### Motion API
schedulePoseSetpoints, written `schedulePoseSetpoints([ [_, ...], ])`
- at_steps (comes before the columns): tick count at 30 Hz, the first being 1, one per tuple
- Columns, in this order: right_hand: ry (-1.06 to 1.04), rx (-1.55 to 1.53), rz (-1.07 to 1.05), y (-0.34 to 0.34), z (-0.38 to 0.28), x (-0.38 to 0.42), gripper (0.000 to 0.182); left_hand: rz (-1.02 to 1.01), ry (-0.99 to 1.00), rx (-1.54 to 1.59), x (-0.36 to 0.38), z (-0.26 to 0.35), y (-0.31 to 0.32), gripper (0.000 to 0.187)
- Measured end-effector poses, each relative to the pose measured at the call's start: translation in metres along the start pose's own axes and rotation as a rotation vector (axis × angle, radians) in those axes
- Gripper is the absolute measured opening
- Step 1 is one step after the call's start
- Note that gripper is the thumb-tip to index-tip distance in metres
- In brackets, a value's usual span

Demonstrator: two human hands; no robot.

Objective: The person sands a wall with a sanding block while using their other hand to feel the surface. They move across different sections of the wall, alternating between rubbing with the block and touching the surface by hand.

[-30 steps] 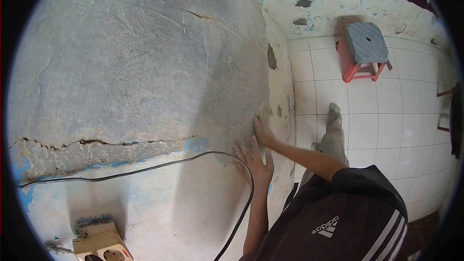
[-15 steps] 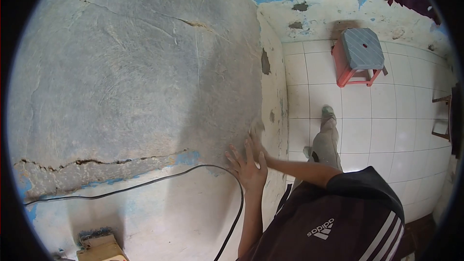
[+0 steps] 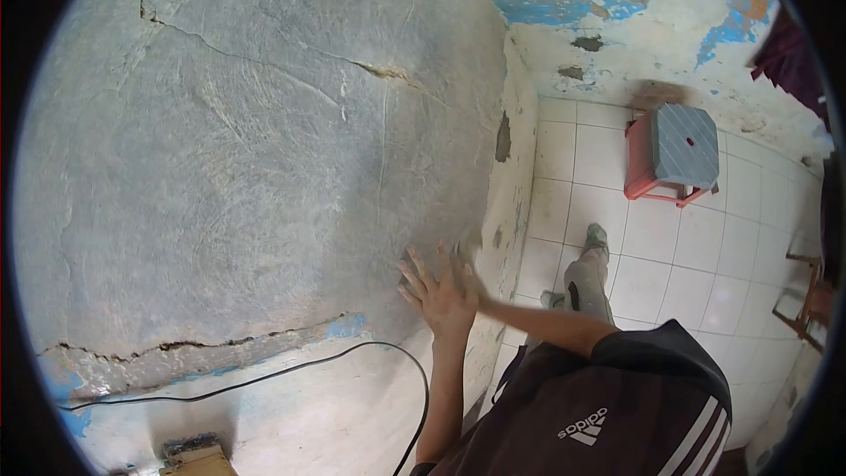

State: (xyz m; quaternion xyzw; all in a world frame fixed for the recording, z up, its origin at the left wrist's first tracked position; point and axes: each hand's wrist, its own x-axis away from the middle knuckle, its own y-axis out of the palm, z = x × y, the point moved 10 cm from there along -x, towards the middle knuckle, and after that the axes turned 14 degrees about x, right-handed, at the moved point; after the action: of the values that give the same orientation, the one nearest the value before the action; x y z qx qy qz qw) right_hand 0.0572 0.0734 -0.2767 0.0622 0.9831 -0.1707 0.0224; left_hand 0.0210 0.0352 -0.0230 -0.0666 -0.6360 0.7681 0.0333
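Note:
My left hand [image 3: 448, 301] is spread open, its fingers reaching over the lower right part of the grey plastered surface [image 3: 256, 167]. Close beside it and partly behind it is my right hand [image 3: 472, 278], smeared by motion, with its fingers seemingly stretched out along the same surface near its edge. No tool or other object shows in either hand. Cracks [image 3: 383, 70] run across the upper plaster, and a longer rough crack [image 3: 159, 348] lies along its lower border beside flaking blue paint [image 3: 345, 326].
A black cable [image 3: 326, 357] curves below the plaster, past my left forearm. A tan box-like object [image 3: 198, 458] sits at the bottom left. On the white tiled floor [image 3: 634, 286] stands a red stool [image 3: 686, 145] with a grey top. Wooden furniture legs [image 3: 797, 313] show at the right.
The view has shifted, so the wall, stool and cable appear lower. My right hand has drawn down closer to my left, which stays spread on the plaster.

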Motion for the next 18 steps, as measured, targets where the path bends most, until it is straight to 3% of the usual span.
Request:
schedulePoseSetpoints([
  [1, 0.006, 0.062, -0.014, -0.003, 0.011, -0.014, 0.061, 0.002, -0.017, 0.000, -0.005, 0.003, 0.002, 0.064],
  [3, 0.319, -0.303, -0.047, -0.088, -0.002, -0.070, 0.069, 0.093, 0.009, -0.051, -0.017, 0.013, -0.003, 0.064],
  [4, 0.314, -0.306, -0.055, -0.088, -0.002, -0.074, 0.069, 0.098, 0.001, -0.055, -0.022, 0.014, -0.001, 0.064],
  [6, -0.053, -0.084, 0.149, -0.108, -0.031, -0.078, 0.063, 0.099, -0.027, -0.057, -0.034, 0.016, 0.007, 0.066],
  [7, -0.069, -0.145, 0.113, -0.102, -0.037, -0.067, 0.060, 0.111, -0.033, -0.056, -0.043, 0.023, 0.008, 0.066],
  [17, 0.017, -0.065, 0.116, -0.131, -0.021, -0.141, 0.057, 0.064, -0.053, -0.085, -0.107, 0.058, 0.025, 0.065],
  [18, 0.185, -0.232, 0.119, -0.167, -0.029, -0.159, 0.056, 0.070, -0.059, -0.082, -0.113, 0.060, 0.026, 0.066],
])
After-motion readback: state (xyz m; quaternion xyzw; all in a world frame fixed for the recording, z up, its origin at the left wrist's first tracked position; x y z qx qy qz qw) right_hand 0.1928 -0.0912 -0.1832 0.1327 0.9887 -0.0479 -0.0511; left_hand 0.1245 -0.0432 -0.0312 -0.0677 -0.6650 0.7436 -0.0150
